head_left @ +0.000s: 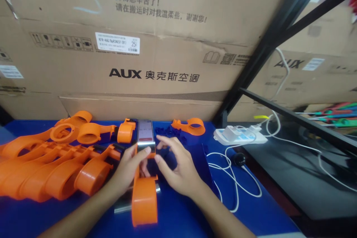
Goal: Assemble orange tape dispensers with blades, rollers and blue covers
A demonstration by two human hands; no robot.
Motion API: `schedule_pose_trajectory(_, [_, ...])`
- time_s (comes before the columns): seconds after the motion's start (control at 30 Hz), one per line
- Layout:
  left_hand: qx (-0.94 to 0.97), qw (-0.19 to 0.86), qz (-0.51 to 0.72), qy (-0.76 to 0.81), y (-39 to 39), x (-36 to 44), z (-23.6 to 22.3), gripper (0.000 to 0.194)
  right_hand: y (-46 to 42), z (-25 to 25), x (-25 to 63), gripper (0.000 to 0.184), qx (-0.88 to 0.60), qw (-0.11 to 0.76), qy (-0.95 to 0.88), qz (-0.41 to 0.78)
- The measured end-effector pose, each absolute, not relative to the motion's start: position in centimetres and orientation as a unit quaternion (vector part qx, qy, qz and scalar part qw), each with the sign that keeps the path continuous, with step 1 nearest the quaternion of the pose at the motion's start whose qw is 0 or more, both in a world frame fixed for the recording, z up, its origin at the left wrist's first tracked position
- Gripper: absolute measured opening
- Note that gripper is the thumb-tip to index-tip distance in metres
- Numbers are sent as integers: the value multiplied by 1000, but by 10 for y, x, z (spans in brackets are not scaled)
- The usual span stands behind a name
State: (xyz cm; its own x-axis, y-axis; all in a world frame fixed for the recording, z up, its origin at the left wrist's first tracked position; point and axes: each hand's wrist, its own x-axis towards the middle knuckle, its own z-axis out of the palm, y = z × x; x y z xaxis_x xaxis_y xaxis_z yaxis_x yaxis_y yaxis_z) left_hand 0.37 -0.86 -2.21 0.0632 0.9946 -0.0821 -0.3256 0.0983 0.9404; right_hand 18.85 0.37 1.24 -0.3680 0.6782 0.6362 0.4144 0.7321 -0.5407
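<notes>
My left hand (129, 161) grips an orange plastic tape dispenser (144, 200), its round hub pointing toward me. A shiny metal strip (146, 144) sits across the dispenser's far end, with my left thumb pressed beside it. My right hand (178, 167) is just to the right, thumb and fingers spread, fingertips close to the strip's right edge and nothing held in them. Directly behind the strip is a phone (145, 128) with a lit screen. Small dark blue parts (169, 131) lie beyond my right hand. Flat metal pieces (122, 206) lie partly hidden under the dispenser.
Several orange dispensers (93, 176) are lined up at the left, and one more (192, 125) lies at the back. A power strip (240, 135) with white cables (235, 178) is on the right. Large cardboard boxes (167, 44) and a black metal frame (259, 41) stand behind the blue table (251, 208).
</notes>
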Motion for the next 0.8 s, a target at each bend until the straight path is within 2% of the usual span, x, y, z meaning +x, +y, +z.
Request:
schedule_pose_trajectory(0.1, [335,653,540,412,-8,0,-14,42,11,7,193,36,-411,430,-797,100])
schedule_pose_trajectory(0.2, [294,688,518,415,-6,-3,-7,49,19,-3,196,38,-474,319,-821,17])
schedule_pose_trajectory(0.27, [257,699,514,425,-4,-4,-5,48,23,-9,196,43,-490,248,-835,-27])
schedule_pose_trajectory(0.37, [252,702,508,431,-1,-4,-6,39,26,-16,194,45,-498,197,-843,-58])
schedule_pose_trajectory(0.57, [299,688,515,414,-6,-1,-4,34,30,-21,192,50,-508,171,-842,-66])
schedule_pose_trajectory(0.8, [343,635,532,443,-5,-5,-10,46,34,-21,194,30,-527,182,-826,-86])
